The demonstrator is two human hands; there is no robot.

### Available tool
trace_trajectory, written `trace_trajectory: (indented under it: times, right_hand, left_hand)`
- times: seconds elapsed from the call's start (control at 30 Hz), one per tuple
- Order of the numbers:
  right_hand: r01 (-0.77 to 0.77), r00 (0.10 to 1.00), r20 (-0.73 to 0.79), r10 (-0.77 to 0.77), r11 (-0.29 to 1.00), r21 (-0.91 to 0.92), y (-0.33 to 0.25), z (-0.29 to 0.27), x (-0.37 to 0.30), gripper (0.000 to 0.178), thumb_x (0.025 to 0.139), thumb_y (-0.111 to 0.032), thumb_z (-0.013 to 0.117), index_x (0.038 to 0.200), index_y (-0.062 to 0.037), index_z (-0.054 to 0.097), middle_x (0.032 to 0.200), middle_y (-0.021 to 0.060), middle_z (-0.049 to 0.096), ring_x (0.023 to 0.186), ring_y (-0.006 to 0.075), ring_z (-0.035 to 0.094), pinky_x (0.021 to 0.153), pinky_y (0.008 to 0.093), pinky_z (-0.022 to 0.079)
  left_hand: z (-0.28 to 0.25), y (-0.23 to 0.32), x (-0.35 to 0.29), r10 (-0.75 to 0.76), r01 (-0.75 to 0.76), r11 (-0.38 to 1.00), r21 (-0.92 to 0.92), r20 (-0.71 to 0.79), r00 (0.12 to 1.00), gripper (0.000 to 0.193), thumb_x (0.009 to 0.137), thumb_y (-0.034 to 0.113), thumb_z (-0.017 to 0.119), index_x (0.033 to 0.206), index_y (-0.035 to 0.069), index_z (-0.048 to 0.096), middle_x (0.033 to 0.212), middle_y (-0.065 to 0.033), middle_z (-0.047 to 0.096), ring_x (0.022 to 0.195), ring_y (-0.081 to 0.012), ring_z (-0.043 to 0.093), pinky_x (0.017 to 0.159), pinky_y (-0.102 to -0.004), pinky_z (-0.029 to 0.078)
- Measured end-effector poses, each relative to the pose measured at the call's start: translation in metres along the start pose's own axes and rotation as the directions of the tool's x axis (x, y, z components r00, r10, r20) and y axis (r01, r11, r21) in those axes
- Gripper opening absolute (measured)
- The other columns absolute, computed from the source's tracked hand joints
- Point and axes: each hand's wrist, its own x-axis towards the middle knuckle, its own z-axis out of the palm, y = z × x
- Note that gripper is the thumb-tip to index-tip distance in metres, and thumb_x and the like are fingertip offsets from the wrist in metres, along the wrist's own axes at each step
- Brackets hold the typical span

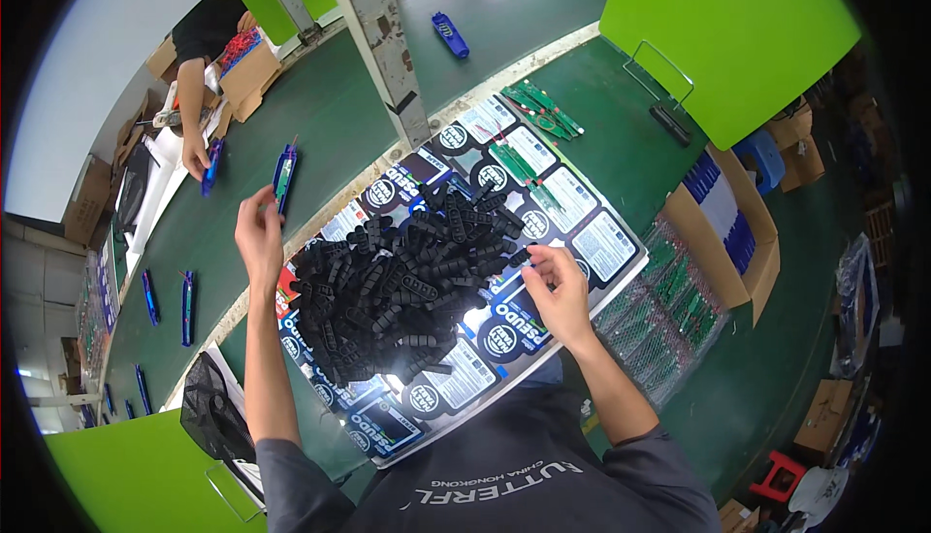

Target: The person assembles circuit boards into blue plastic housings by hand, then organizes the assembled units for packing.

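Observation:
My left hand (259, 240) is over the green belt, its fingers closed at the near end of a slim blue casing (287, 172) with a green circuit board and thin wires in it. At the right edge of a heap of small black ribbed pieces (398, 286), my right hand (559, 292) has thumb and index finger bent around one black piece (521, 257). The heap lies on a printed sheet (504, 339) with repeated round logos, right in front of me. Beyond the heap, several green circuit boards (524, 162) rest on the same sheet.
Across the belt (335, 96), a co-worker's hand (196, 157) touches another blue casing (212, 166). More blue casings (187, 305) lie along the belt. A metal post (378, 38) rises beyond the sheet. To the right are bagged circuit boards (669, 310) and a cardboard box (727, 232) of blue parts.

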Motion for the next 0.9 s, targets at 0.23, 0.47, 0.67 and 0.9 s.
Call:
trace_trajectory:
  times: [0.23, 0.47, 0.67, 0.9]
  right_hand:
    - [0.100, 0.992, -0.091, -0.090, 0.989, 0.112, -0.008, -0.003, -0.002, 0.026, 0.086, -0.003, 0.070, 0.111, -0.0042, 0.065, 0.088, 0.0075, 0.061, 0.075, 0.0156, 0.061, 0.067, 0.0285, 0.050]
    - [0.066, 0.828, -0.559, -0.046, 0.998, 0.016, 0.030, -0.093, -0.060, 0.020, 0.089, -0.002, 0.067, 0.108, -0.0011, 0.064, 0.086, 0.0058, 0.066, 0.073, 0.0103, 0.060, 0.066, 0.0247, 0.048]
    - [-0.374, 0.705, -0.679, 0.206, 0.921, -0.109, 0.156, -0.192, -0.132, 0.028, 0.085, -0.009, 0.070, 0.111, -0.0005, 0.063, 0.084, 0.0093, 0.067, 0.071, 0.0164, 0.063, 0.067, 0.0300, 0.052]
    - [-0.887, 0.397, -0.848, 0.351, 0.384, -0.256, 0.317, -0.355, -0.175, 0.043, 0.080, -0.026, 0.071, 0.111, 0.0023, 0.062, 0.111, 0.0255, 0.064, 0.103, 0.0426, 0.063, 0.090, 0.0499, 0.050]
  left_hand:
    - [-0.015, 0.081, -0.108, 0.178, -0.162, 0.967, -0.197, 0.069, 0.982, 0.037, 0.092, -0.013, 0.043, 0.122, -0.003, 0.061, 0.118, -0.0130, 0.059, 0.076, -0.0113, 0.059, 0.069, -0.0247, 0.048]
    - [0.033, 0.175, -0.198, 0.399, -0.321, 0.914, -0.250, 0.399, 0.825, 0.030, 0.083, -0.009, 0.057, 0.111, -0.003, 0.065, 0.111, -0.0178, 0.062, 0.094, -0.0278, 0.062, 0.081, -0.0344, 0.051]
    - [0.099, 0.236, -0.234, 0.556, -0.459, 0.827, -0.325, 0.592, 0.583, 0.035, 0.078, -0.005, 0.067, 0.111, 0.003, 0.067, 0.115, -0.0166, 0.061, 0.100, -0.0342, 0.059, 0.085, -0.0410, 0.048]
    - [0.138, 0.237, -0.244, 0.576, -0.678, 0.723, -0.130, 0.656, 0.488, 0.040, 0.077, 0.003, 0.071, 0.117, 0.004, 0.064, 0.118, -0.0180, 0.057, 0.101, -0.0362, 0.055, 0.085, -0.0451, 0.045]
